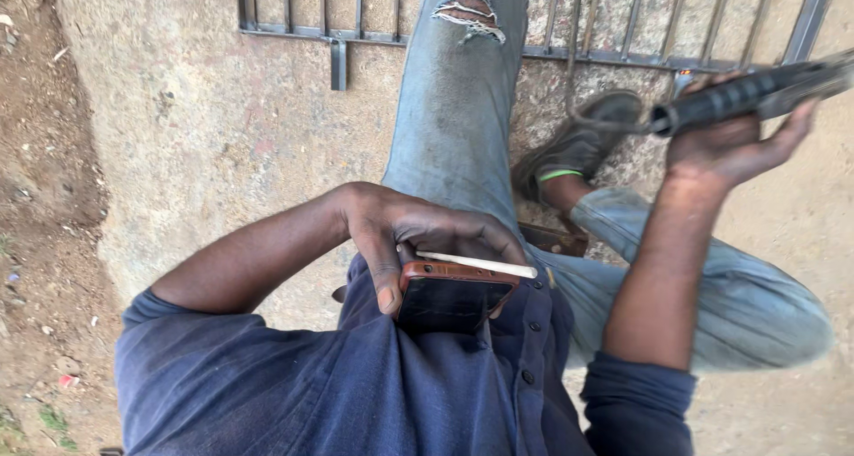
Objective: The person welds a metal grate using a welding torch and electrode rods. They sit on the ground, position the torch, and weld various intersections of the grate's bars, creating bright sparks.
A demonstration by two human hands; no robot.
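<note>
Left hand (400, 234) fingers clamped on phone (449, 298) and white stick (480, 265) — both lying crosswise; right hand (729, 145) fingers wrapped round black handle (738, 100) — pointing right.

Bright even daylight, soft shadows, sharp centre, slight blur at right edge.

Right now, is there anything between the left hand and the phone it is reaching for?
Nothing visible: the left hand already grips the phone against the blue shirt, with a thin white stick under its fingers.
</note>
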